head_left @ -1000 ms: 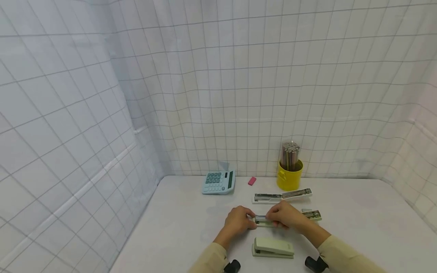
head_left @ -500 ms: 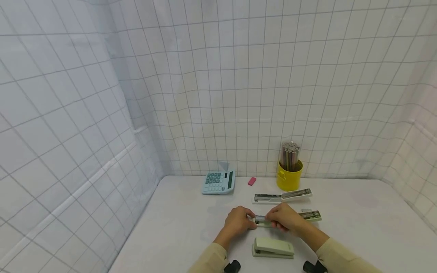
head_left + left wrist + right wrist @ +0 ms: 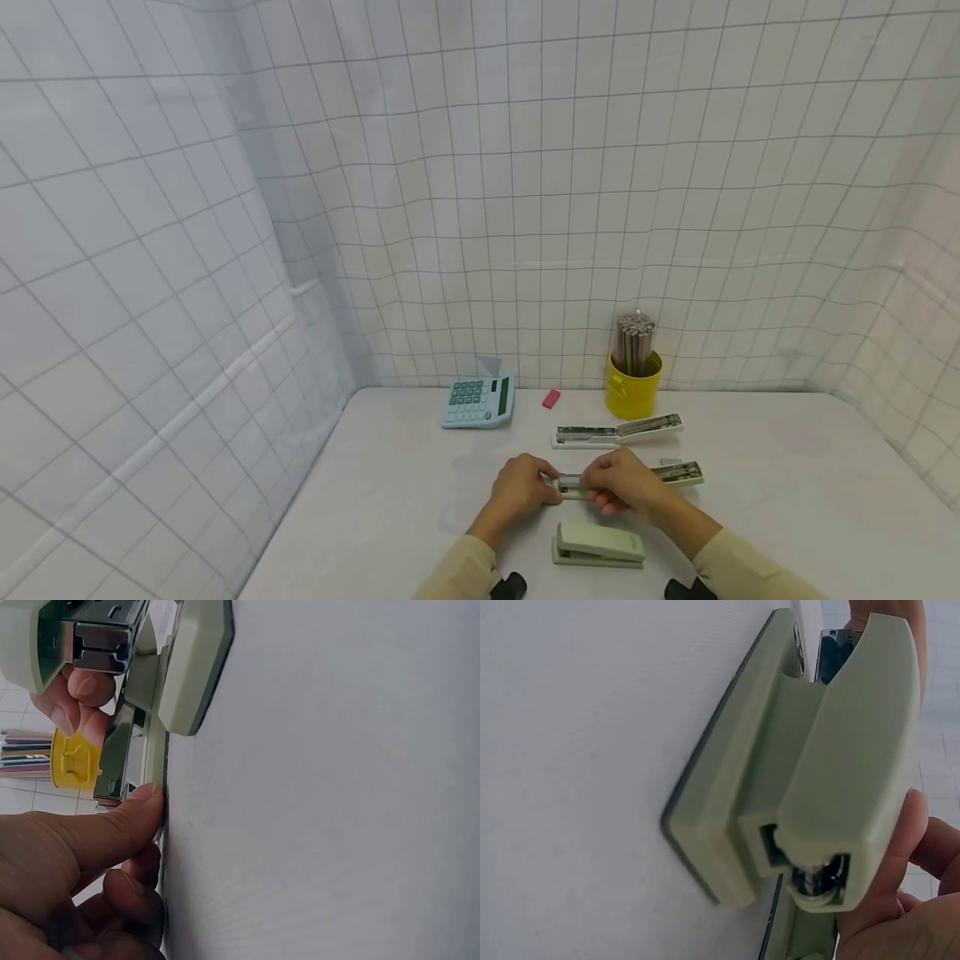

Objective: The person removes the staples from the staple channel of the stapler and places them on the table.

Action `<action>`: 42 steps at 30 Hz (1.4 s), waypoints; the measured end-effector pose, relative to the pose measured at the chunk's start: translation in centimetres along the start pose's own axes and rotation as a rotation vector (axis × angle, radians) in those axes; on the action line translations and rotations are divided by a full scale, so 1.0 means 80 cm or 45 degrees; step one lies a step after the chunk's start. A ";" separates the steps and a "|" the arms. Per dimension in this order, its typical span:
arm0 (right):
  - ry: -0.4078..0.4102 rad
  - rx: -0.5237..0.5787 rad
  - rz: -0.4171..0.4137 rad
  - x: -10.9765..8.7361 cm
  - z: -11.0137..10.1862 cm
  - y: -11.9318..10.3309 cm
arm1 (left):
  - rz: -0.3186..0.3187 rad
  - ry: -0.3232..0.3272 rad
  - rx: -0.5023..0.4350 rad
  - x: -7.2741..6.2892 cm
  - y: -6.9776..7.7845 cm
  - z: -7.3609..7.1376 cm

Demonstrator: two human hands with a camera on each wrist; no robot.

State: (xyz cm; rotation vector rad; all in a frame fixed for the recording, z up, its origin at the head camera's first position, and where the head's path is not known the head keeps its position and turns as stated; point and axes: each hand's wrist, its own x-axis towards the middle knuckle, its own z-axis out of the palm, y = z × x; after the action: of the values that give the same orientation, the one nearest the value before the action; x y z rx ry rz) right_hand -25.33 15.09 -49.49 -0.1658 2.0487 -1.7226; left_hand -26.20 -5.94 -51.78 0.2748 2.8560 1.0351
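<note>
A pale green stapler (image 3: pixel 681 473) lies opened out in the head view, its top swung back to the right. My left hand (image 3: pixel 521 485) grips the left end of its base; the left wrist view shows the thumb (image 3: pixel 124 825) on that edge. Along the staple channel runs a light grey strip (image 3: pixel 569 480), which looks like staples. My right hand (image 3: pixel 624 482) has thumb and forefinger pinched at the strip's right part, and these fingers hide the contact. A second green stapler (image 3: pixel 598 543), folded together, stands nearer to me and fills much of the right wrist view.
Behind the hands lies another opened stapler (image 3: pixel 585 437), white. Farther back are a light blue calculator (image 3: pixel 477 402), a pink eraser (image 3: pixel 551 399) and a yellow pot (image 3: pixel 632 397) with a bundle of pencils (image 3: pixel 634 343). A small grey piece (image 3: pixel 670 462) lies behind the opened green stapler.
My right hand and forearm have shifted very slightly left, with the lower fingers moving a little. My left hand keeps its place on the stapler's end.
</note>
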 end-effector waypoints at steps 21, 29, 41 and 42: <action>0.180 -0.213 -0.145 0.014 0.025 -0.008 | -0.019 -0.007 -0.008 -0.003 0.004 -0.003; 0.140 -0.426 -0.166 0.017 0.027 -0.010 | -0.031 -0.020 0.003 -0.003 0.003 -0.002; 0.208 -0.280 -0.280 -0.027 -0.024 -0.026 | -0.017 -0.004 0.011 -0.005 0.003 -0.002; 0.214 -0.254 -0.280 -0.034 -0.033 -0.025 | -0.020 0.001 0.015 -0.005 0.003 -0.002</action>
State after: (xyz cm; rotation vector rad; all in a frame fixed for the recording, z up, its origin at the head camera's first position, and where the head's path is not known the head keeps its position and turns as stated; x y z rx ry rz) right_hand -24.40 18.04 -46.53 -0.3306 2.4045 -1.7043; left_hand -25.84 -5.95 -51.48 0.2526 2.8614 1.0157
